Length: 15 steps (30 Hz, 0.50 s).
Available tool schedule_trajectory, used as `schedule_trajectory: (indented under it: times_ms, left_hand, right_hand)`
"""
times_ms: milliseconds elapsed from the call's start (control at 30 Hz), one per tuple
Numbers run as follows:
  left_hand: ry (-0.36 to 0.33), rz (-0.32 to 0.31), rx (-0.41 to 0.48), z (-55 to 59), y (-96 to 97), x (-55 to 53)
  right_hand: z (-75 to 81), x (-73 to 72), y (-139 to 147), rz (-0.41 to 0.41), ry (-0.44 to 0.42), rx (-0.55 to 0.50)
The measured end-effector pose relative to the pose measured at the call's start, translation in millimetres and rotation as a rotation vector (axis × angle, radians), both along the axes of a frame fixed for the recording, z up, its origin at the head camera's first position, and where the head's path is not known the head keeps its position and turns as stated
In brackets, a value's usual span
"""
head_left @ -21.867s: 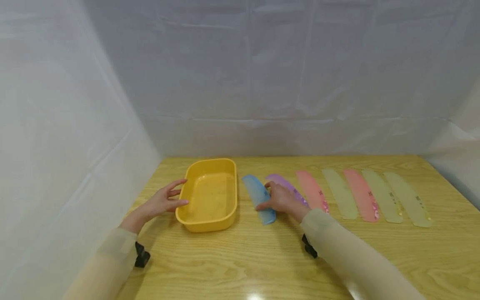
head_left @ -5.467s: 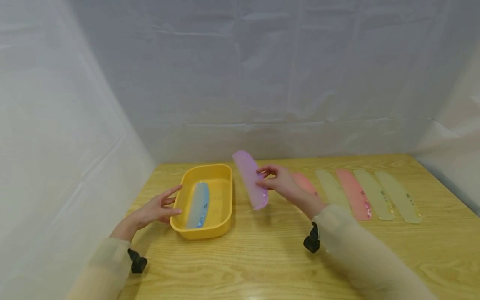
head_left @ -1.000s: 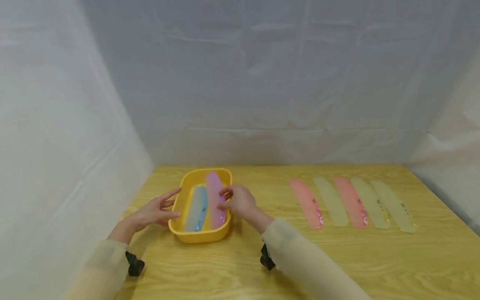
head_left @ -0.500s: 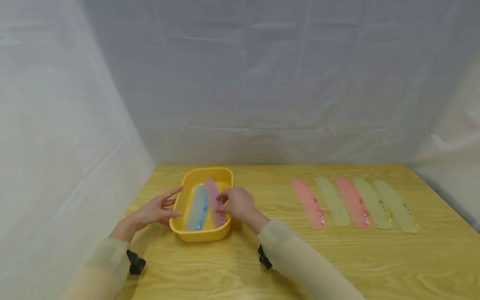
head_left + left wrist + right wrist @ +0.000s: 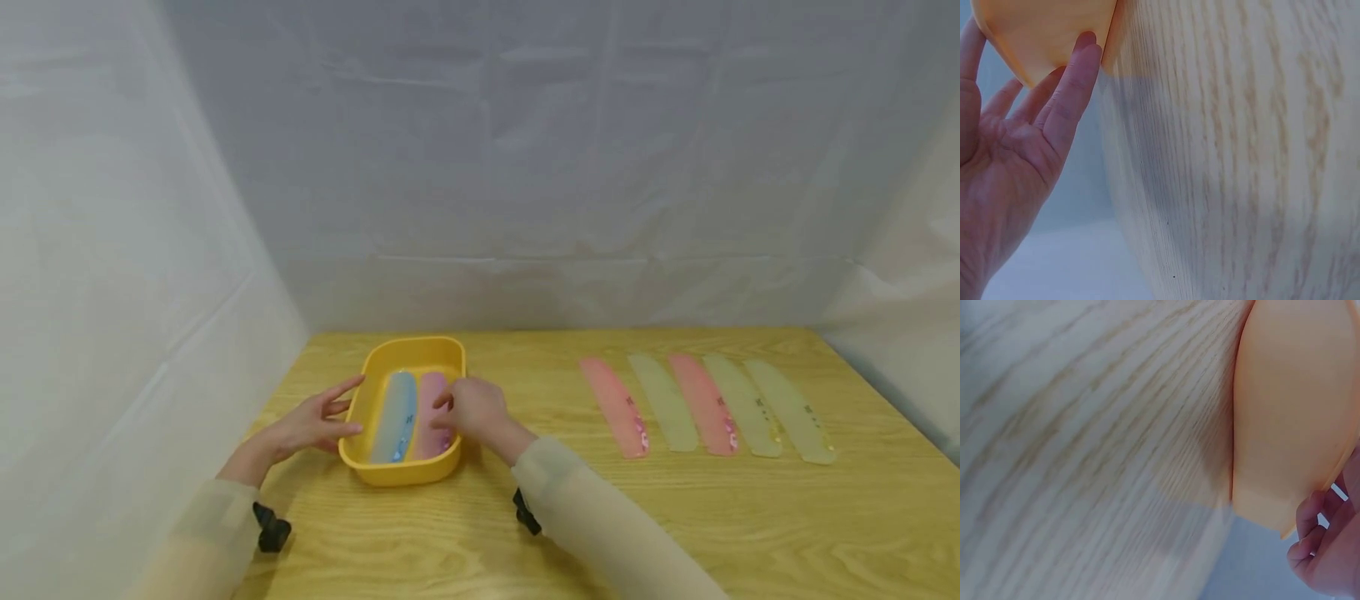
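A yellow plastic basin (image 5: pixel 401 475) stands on the wooden table. My left hand (image 5: pixel 306 425) touches its left side with spread fingers; in the left wrist view the fingertips lie against the outer wall of the basin (image 5: pixel 1054 31). Inside, a translucent blue comb (image 5: pixel 395 417) lies flat. To its right lies a purple comb (image 5: pixel 429 408), gripped near its right edge by my right hand (image 5: pixel 480 410), which reaches over the basin's right rim. That hand partly covers the purple comb. In the right wrist view, the curled fingers (image 5: pixel 1311 515) are at the rim and no comb shows.
Right of the basin, several combs lie in a slanted row: a pink comb (image 5: pixel 615 408), a pale green comb (image 5: pixel 663 404), another pink comb (image 5: pixel 703 407) and further pale green ones (image 5: pixel 791 412). White sheeting (image 5: pixel 562 167) surrounds the table (image 5: pixel 450 542).
Over the last seconds my right hand has carried the purple comb from the table row into the basin. Since half a second ago it has gone from tilted to flat beside the blue comb.
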State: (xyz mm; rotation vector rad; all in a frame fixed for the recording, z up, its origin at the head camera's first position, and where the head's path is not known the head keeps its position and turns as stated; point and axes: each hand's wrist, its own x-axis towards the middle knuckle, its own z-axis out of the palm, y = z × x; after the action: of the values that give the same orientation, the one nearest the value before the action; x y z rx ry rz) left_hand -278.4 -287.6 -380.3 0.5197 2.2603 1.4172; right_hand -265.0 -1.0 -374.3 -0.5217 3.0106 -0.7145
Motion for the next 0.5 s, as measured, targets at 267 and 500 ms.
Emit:
schedule_trajectory:
  times_ms: [267,500]
  left_hand:
    - [0.005,0.009,-0.009,1.1,2.8,0.3]
    - [0.009,0.034,-0.038,4.3,1.6,4.3]
  right_hand:
    - [-3.3,-3.6,7.2,-0.004,-0.04,-0.156]
    - [6.5,-2.0,24.1,0.011,-0.061,-0.287]
